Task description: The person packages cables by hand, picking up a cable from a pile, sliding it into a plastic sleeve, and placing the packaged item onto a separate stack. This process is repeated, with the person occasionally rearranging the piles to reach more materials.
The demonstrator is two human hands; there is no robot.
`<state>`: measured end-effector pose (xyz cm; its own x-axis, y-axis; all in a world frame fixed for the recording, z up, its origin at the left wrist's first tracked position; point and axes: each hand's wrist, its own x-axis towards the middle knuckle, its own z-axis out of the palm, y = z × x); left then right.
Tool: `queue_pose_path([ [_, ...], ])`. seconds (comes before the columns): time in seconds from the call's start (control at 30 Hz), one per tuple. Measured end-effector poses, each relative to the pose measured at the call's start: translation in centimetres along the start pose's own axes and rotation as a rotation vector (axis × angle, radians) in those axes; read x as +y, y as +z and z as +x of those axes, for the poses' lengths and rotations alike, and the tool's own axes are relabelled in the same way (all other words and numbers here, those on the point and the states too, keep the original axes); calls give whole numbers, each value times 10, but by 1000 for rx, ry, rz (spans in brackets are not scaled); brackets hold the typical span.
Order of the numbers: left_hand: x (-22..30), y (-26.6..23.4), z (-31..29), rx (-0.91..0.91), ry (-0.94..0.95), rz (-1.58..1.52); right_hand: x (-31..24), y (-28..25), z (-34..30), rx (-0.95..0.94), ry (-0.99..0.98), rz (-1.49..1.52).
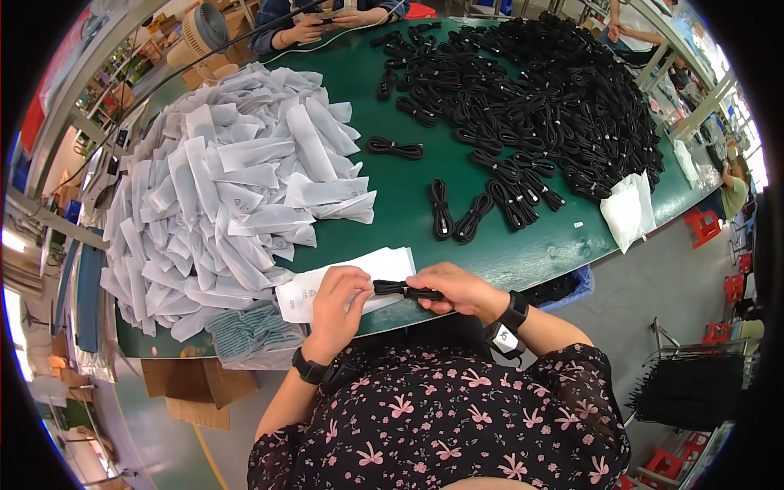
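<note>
My right hand (461,290) grips a bundled black cable (397,287), its coil pointing left. Beneath it lies a stack of flat white bags (392,263) at the table's near edge. My left hand (341,304) is closed, thumb and fingers pinching the top bag near the cable's left end. Whether the cable's tip is inside the bag's mouth I cannot tell. To the left rises a big heap of white filled bags (245,188). A large pile of bundled black cables (523,98) covers the far right of the table.
A few single cable bundles (395,148) lie on the green table (384,196). Striped blue-grey cloth (251,331) sits at the near left edge, a white pouch (627,212) at the right edge. A cardboard box (196,384) stands below. Across the table another person's hands (327,24) show.
</note>
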<state>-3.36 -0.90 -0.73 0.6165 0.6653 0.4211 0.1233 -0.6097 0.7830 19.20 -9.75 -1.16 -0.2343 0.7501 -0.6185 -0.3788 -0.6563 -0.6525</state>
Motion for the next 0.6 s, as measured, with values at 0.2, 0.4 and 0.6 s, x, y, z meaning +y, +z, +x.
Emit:
queue_pose_path([
  [0.2,1,-4,8,19,3,20,10,14,0,99,-527,-581],
  [0.4,7,-14,12,62,-67,-6,5,16,1,312,-1216,-1158],
  [0.6,1,-17,4,136,-145,51,-4,5,-13,172,-518,-217],
])
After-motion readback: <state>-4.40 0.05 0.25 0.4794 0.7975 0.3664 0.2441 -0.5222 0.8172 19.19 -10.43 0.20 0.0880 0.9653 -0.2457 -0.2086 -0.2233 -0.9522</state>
